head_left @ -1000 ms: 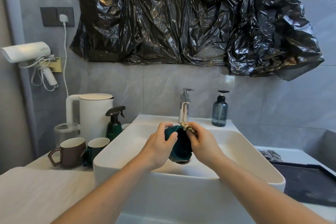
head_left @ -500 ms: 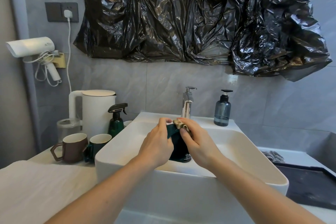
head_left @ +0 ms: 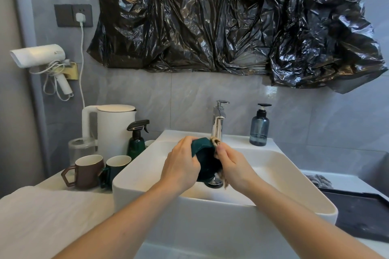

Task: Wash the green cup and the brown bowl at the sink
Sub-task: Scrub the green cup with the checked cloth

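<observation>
Over the white sink (head_left: 134, 174), below the chrome tap (head_left: 217, 120), I hold a dark green cup (head_left: 205, 153) tilted on its side. My left hand (head_left: 181, 166) grips its left side, fingers curled over the rim. My right hand (head_left: 233, 164) pinches a beige scrubbing cloth (head_left: 215, 140) against the cup's right edge, and a strand of it hangs down by the drain. No water runs from the tap. A brown mug (head_left: 88, 171) with an angular handle stands on the counter to the left of the sink. No brown bowl shows.
Beside the brown mug stand a second green mug (head_left: 116, 164), a green spray bottle (head_left: 136, 141), a white kettle (head_left: 113, 126) and a glass jar (head_left: 81, 147). A blue soap dispenser (head_left: 259, 127) sits on the sink's back ledge. White towel (head_left: 42, 216) at left, black tray (head_left: 362, 212) at right.
Both hands stay on the cup over the drain. My right hand has worked the cloth around the cup's rim, and the cup has turned slightly in my left hand.
</observation>
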A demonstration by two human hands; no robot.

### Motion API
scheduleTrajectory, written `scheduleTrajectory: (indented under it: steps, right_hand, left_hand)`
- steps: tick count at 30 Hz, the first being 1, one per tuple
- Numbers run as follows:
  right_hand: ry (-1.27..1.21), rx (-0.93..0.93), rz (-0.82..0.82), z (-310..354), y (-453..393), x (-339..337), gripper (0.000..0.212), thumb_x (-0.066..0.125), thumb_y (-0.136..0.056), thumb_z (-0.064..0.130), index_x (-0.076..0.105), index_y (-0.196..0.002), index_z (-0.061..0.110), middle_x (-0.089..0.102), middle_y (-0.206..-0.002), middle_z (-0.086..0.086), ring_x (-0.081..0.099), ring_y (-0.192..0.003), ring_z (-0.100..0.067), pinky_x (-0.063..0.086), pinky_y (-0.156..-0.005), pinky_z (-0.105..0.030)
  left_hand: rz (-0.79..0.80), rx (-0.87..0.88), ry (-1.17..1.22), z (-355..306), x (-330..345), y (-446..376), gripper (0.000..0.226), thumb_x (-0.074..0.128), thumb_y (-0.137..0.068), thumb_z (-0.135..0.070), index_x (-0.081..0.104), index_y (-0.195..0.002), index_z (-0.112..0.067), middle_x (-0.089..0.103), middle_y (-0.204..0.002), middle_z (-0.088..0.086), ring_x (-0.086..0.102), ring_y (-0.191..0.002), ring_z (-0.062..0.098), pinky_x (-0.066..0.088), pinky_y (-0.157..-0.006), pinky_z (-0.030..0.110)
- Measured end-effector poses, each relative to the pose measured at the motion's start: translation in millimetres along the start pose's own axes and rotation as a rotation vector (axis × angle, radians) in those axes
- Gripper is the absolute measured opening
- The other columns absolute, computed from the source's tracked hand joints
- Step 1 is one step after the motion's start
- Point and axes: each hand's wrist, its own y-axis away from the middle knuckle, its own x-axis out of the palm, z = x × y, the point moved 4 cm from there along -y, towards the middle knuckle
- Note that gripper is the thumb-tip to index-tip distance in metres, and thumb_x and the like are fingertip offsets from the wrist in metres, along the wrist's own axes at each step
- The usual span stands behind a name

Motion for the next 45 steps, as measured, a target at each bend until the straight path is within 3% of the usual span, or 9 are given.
scheduleTrajectory:
  steps: [5,12,14,23,28,34,40,43,45]
  right_hand:
    - [-0.163,0.081,0.067,-7.7,-0.9,3.9,0.04,0.028,-0.11,0.046,0.058,-0.131,0.031,0.068,-0.125,0.006,0.06,-0.121,-0.014,0.046,-0.109,-0.036]
    - [-0.131,-0.002,0.04,-6.0,-3.9,1.5,0.026,0.035,-0.109,0.043,0.058,-0.12,0.036,0.068,-0.118,0.005,0.063,-0.114,-0.011,0.054,-0.091,-0.021]
    - [-0.067,-0.053,-0.001,-6.0,-5.4,-0.5,0.024,0.037,-0.109,0.043,0.059,-0.117,0.038,0.066,-0.118,0.004,0.062,-0.113,-0.013,0.054,-0.095,-0.026]
    - [0.048,-0.153,0.015,0.2,-4.2,2.3,0.03,0.04,-0.109,0.039,0.059,-0.132,0.037,0.054,-0.129,0.018,0.054,-0.121,-0.001,0.047,-0.091,-0.014]
    - [-0.095,0.059,0.016,-14.2,-5.2,0.8,0.035,0.031,-0.111,0.043,0.062,-0.123,0.033,0.069,-0.119,0.004,0.061,-0.117,-0.015,0.047,-0.105,-0.036]
    - [0.224,-0.193,0.041,6.0,-2.1,10.2,0.042,0.04,-0.11,0.028,0.046,-0.151,0.034,0.041,-0.153,0.024,0.03,-0.144,0.009,0.021,-0.121,-0.019]
    - [-0.081,0.034,0.09,-6.8,-2.1,5.2,0.03,0.03,-0.112,0.04,0.056,-0.127,0.044,0.064,-0.127,0.012,0.058,-0.118,-0.001,0.043,-0.107,-0.029]
    - [0.039,-0.067,0.069,-0.7,1.3,5.9,0.033,0.035,-0.111,0.034,0.052,-0.139,0.035,0.058,-0.135,0.016,0.052,-0.126,-0.004,0.042,-0.098,-0.01]
    - [0.176,-0.176,0.034,5.8,0.5,8.4,0.042,0.04,-0.11,0.03,0.044,-0.152,0.034,0.044,-0.152,0.022,0.037,-0.141,0.003,0.03,-0.111,-0.01]
  left_hand:
    - [-0.048,-0.008,0.119,2.3,-1.4,-2.0,0.038,0.053,-0.102,-0.005,0.054,-0.124,-0.036,0.057,-0.115,-0.016,0.057,-0.111,0.015,0.057,-0.1,0.035]
    - [0.094,-0.071,0.102,11.9,10.1,-5.9,0.025,0.051,-0.107,-0.015,0.054,-0.124,-0.033,0.062,-0.121,-0.008,0.059,-0.11,0.017,0.06,-0.095,0.035]
    - [0.14,-0.079,0.069,11.8,13.7,-5.1,0.025,0.054,-0.107,-0.016,0.053,-0.125,-0.032,0.062,-0.122,-0.007,0.059,-0.11,0.017,0.059,-0.093,0.031]
    - [0.167,-0.094,-0.034,10.7,15.3,-5.7,0.026,0.062,-0.094,-0.01,0.055,-0.112,-0.027,0.065,-0.11,-0.003,0.062,-0.1,0.023,0.06,-0.089,0.044]
    - [0.084,-0.084,-0.099,9.8,10.7,-5.3,0.04,0.067,-0.088,-0.005,0.051,-0.116,-0.027,0.061,-0.117,-0.004,0.06,-0.105,0.026,0.059,-0.092,0.045]
    - [0.13,-0.095,-0.168,9.7,14.5,-4.1,0.035,0.064,-0.087,-0.007,0.049,-0.112,-0.027,0.062,-0.116,-0.001,0.063,-0.103,0.031,0.058,-0.089,0.049]
    - [0.075,-0.111,-0.109,11.2,10.9,-5.2,0.037,0.064,-0.089,-0.005,0.05,-0.115,-0.027,0.061,-0.117,-0.002,0.06,-0.104,0.028,0.058,-0.092,0.045]
    - [0.101,-0.115,-0.099,11.5,12.3,-5.2,0.035,0.062,-0.088,-0.005,0.05,-0.113,-0.026,0.061,-0.115,-0.002,0.06,-0.103,0.029,0.058,-0.091,0.047]
    - [0.134,-0.108,-0.116,10.6,14.3,-4.6,0.033,0.06,-0.087,-0.005,0.05,-0.111,-0.025,0.061,-0.114,-0.001,0.06,-0.102,0.03,0.057,-0.09,0.048]
